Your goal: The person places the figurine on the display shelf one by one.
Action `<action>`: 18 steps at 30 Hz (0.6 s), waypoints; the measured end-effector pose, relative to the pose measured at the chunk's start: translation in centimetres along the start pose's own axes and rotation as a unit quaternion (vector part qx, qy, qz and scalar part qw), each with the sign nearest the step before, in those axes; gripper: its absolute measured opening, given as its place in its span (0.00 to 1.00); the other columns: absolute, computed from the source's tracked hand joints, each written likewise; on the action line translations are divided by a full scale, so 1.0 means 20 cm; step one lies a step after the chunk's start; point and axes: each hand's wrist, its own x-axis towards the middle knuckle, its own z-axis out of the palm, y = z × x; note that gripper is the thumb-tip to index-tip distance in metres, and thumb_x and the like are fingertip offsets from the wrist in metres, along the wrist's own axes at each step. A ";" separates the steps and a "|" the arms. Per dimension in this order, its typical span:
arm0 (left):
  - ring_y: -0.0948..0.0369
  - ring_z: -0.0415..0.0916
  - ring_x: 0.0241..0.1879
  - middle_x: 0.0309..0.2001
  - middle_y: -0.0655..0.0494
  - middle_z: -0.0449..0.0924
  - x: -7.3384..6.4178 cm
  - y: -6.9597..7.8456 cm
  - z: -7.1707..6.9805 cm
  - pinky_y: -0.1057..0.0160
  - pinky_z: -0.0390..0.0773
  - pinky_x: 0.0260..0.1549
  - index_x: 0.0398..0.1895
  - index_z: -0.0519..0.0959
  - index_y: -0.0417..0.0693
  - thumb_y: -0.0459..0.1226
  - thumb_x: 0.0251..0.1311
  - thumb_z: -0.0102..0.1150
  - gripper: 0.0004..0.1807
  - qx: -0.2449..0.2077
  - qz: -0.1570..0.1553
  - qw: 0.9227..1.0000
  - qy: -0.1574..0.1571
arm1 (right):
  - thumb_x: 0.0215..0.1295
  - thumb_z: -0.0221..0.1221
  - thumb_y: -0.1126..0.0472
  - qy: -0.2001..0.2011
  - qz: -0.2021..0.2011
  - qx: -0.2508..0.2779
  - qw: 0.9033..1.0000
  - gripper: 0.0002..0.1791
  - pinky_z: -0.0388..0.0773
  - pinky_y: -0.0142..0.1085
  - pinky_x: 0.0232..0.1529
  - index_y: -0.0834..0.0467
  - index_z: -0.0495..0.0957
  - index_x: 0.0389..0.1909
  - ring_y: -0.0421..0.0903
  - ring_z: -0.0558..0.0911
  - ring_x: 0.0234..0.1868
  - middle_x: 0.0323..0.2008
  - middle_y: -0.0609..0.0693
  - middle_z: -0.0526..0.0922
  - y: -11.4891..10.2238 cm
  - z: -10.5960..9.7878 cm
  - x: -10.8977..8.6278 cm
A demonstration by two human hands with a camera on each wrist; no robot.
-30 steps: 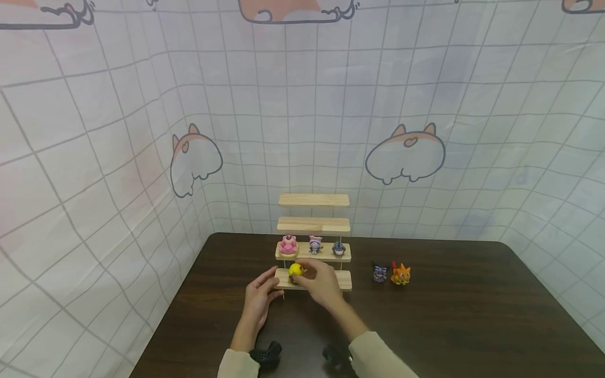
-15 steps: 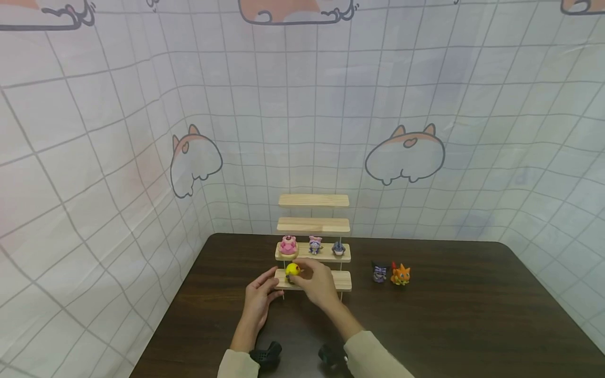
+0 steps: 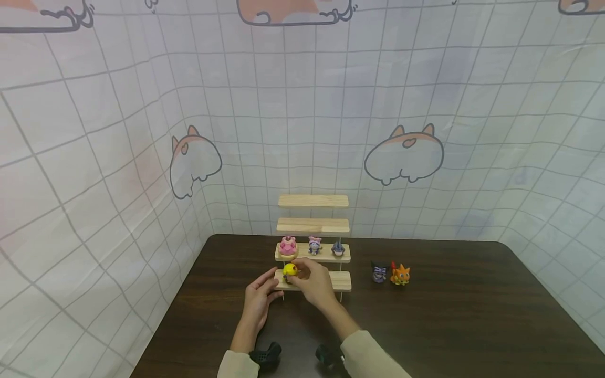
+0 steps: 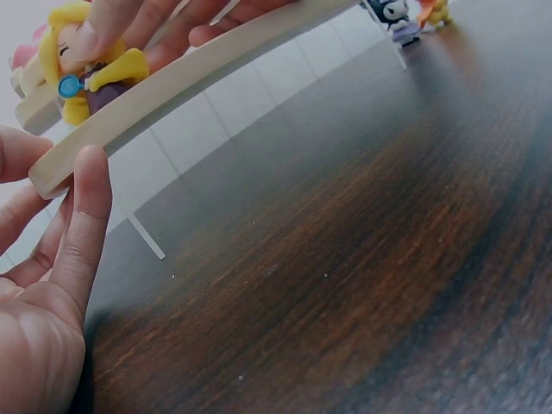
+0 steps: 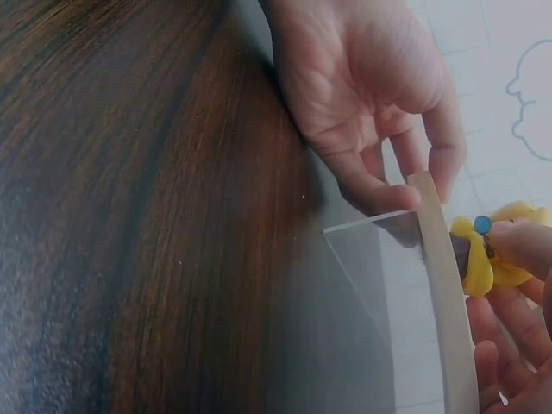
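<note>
A yellow-haired figurine (image 3: 290, 270) stands at the left end of the lowest board of a wooden tiered display shelf (image 3: 341, 281). My right hand (image 3: 315, 283) pinches it between thumb and fingers. In the left wrist view, the figurine (image 4: 121, 73) shows a purple body and a blue round detail, its base right at the board's top. With my left hand (image 3: 258, 299) I grip the left end of that same board; the left wrist view has fingers (image 4: 89, 203) on both sides of its edge. The right thumb covers part of the figurine's face.
One tier up sit a pink figurine (image 3: 288, 247), a purple-and-pink one (image 3: 314, 245) and a grey-blue one (image 3: 337, 249). Right of the shelf, a black-and-purple figurine (image 3: 379, 273) and an orange one (image 3: 400, 274) stand on the dark wooden table (image 3: 454, 315). Clear side supports carry the boards.
My right hand has shifted the yellow-haired figurine a little left along the lowest board, toward its end. The left hand keeps its grip on the board.
</note>
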 end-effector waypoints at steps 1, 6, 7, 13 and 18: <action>0.64 0.81 0.37 0.59 0.44 0.80 0.00 0.00 0.00 0.68 0.87 0.36 0.70 0.71 0.35 0.31 0.71 0.57 0.26 -0.001 -0.001 1.000 0.000 | 0.60 0.74 0.57 0.000 0.000 0.000 1.000 0.20 0.85 0.35 0.40 0.53 0.85 0.54 0.43 0.85 0.38 0.46 0.51 0.90 0.00 0.00 0.00; 0.64 0.81 0.37 0.60 0.44 0.79 0.00 0.00 0.00 0.68 0.87 0.36 0.70 0.72 0.35 0.31 0.71 0.57 0.25 -0.002 -0.001 1.000 0.001 | 0.59 0.74 0.58 0.001 -0.003 0.002 1.000 0.21 0.85 0.36 0.39 0.55 0.84 0.54 0.44 0.85 0.38 0.46 0.52 0.89 0.00 0.01 0.00; 0.64 0.81 0.37 0.60 0.44 0.79 0.00 0.00 0.00 0.68 0.87 0.36 0.70 0.72 0.35 0.31 0.71 0.57 0.25 -0.002 -0.001 1.000 0.002 | 0.59 0.74 0.58 0.000 -0.002 0.003 1.000 0.21 0.85 0.36 0.39 0.55 0.84 0.54 0.44 0.85 0.39 0.47 0.52 0.89 -0.01 0.01 0.00; 0.64 0.82 0.37 0.55 0.49 0.82 0.00 0.00 0.00 0.68 0.87 0.36 0.69 0.73 0.35 0.31 0.70 0.58 0.25 -0.005 -0.003 1.000 0.001 | 0.60 0.73 0.57 -0.002 0.006 -0.001 1.000 0.21 0.86 0.37 0.42 0.54 0.84 0.55 0.44 0.86 0.40 0.47 0.51 0.89 -0.01 0.01 0.00; 0.65 0.82 0.37 0.54 0.50 0.83 0.00 0.00 0.00 0.68 0.87 0.36 0.70 0.72 0.34 0.32 0.71 0.58 0.26 -0.005 -0.001 1.000 -0.002 | 0.60 0.73 0.57 0.001 0.005 -0.002 1.000 0.22 0.87 0.37 0.42 0.54 0.84 0.55 0.44 0.86 0.39 0.46 0.51 0.90 0.00 0.01 0.00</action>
